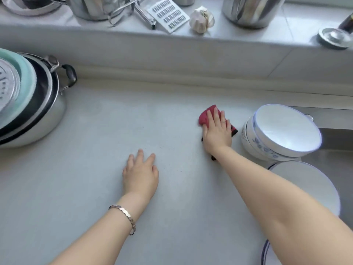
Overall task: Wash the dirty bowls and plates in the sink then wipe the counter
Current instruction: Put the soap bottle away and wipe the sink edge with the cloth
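Note:
My right hand (pixel 216 131) presses flat on a red cloth (pixel 205 115) lying on the pale grey counter (pixel 95 178), just left of the dishes. My left hand (pixel 140 173) rests palm down on the bare counter nearer to me, fingers apart, holding nothing. A stack of white bowls with blue flower patterns (pixel 280 131) stands tilted at the right. In front of it lies an upside-down white plate (pixel 309 184), partly hidden by my right forearm. Another blue-rimmed plate (pixel 266 253) peeks out at the bottom right.
A steel pot with stacked lids and a teal basin (pixel 28 104) sits at the left edge. On the raised ledge behind stand steel pots (pixel 250 10), a grater (pixel 168 15), a garlic bulb (pixel 202 19) and a small lid (pixel 334 38). The sink edge (pixel 332 119) lies at the far right.

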